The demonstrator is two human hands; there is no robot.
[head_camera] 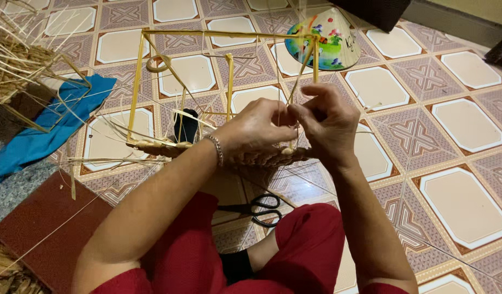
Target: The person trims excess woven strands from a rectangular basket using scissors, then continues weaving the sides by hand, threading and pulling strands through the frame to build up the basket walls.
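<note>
A box-shaped frame of yellow bamboo sticks (136,76) stands on the tiled floor in front of me, with a woven straw band (158,147) along its near bottom edge. My left hand (253,130), a bracelet on its wrist, pinches thin straw strands at the frame's near right corner. My right hand (327,122) meets it there, fingers closed on the same strands beside an upright stick (315,60). Both hands hide the weave right under them.
Black scissors (259,209) lie on the floor between my knees. A black spool (186,125) sits inside the frame. A painted conical hat (327,41) lies beyond, a blue cloth (49,120) and loose straw (16,60) at left, a red-brown mat (41,223) near left.
</note>
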